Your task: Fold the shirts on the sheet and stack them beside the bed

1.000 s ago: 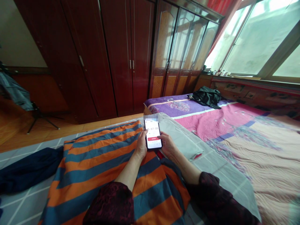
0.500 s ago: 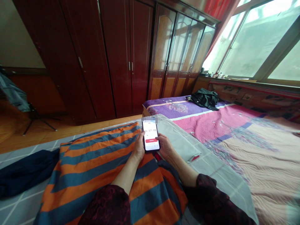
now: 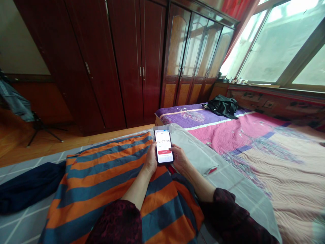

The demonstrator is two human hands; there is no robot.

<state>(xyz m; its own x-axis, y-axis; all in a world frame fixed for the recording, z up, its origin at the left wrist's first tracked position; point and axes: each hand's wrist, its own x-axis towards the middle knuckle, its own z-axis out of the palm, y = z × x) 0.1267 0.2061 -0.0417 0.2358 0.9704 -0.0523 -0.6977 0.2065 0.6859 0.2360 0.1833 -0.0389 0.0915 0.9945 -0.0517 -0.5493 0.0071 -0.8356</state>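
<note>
A smartphone [image 3: 164, 157] is held upright between both my hands, its lit white screen showing a timer that reads 05:07:06 above a red button. My left hand [image 3: 152, 158] is closed round its left edge. On the other side, my right hand [image 3: 179, 158] grips the right edge, the thumb over the screen beside the red button. Beneath my forearms lies an orange and blue-grey striped cloth [image 3: 106, 173], spread out with some folds. The fingers behind the phone are hidden.
A dark navy garment [image 3: 30, 186] lies left on the grey checked cover [image 3: 15, 223]. To the right is a bed with a pink and purple quilt [image 3: 233, 135] and a black garment [image 3: 222, 105]. Dark red wardrobes [image 3: 122, 67] stand behind; a tripod [image 3: 38, 125] is at left.
The view has shifted very slightly. Both hands keep their hold on the phone, and the timer reading looks the same.
</note>
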